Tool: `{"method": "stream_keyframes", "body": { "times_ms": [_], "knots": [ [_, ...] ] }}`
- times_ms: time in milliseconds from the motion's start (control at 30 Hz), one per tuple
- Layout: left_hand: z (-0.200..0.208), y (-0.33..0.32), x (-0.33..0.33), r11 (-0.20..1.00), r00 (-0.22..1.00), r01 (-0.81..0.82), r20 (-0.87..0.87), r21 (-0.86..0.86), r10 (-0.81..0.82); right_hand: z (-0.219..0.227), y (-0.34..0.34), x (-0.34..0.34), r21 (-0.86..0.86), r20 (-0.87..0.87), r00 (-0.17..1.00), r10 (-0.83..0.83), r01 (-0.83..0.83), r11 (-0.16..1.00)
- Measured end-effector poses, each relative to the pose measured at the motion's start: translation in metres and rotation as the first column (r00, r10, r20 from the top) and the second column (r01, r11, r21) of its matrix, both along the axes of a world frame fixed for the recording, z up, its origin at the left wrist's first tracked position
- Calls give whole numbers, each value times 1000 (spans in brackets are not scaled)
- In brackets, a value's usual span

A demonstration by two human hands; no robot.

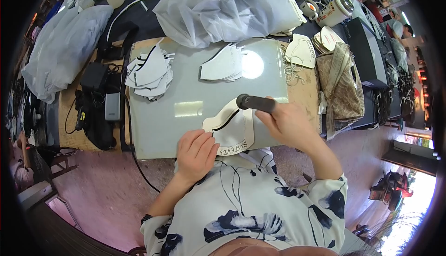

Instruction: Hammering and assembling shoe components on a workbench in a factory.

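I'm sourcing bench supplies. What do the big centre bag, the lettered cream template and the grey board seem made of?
Centre bag: probably thin plastic film; translucent, crumpled folds.
Cream template: matte card or plastic, flat and evenly coloured; unclear which.
Grey board: glossy, perhaps glass or acrylic; it reflects lights.

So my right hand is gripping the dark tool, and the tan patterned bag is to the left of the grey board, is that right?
Not quite: the head view shows the tan patterned bag to the right of the grey board. Your right hand is gripping the dark tool.
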State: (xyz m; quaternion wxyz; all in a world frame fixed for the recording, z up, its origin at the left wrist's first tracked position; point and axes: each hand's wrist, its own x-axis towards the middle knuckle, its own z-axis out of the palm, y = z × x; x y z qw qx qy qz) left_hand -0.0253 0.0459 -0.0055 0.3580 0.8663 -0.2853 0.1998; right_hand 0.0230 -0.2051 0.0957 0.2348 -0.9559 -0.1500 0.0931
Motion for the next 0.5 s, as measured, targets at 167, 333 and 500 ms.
{"method": "stream_keyframes", "body": {
  "times_ms": [167, 333, 500],
  "knots": [
    [6, -3, 4, 999, 999, 41, 10, -14, -41, 14, -2, 4, 71, 0, 1000, -17, 17, 997],
    [21, -21, 31, 997, 979, 7, -205, -75, -22, -9, -10, 11, 22, -78, 997, -24, 26, 999],
    [21, -44, 52, 1000, 925, -15, -379, 7, 17, -45, -10, 11, 250, -270, 961, -59, 129, 960]
  ]
}}
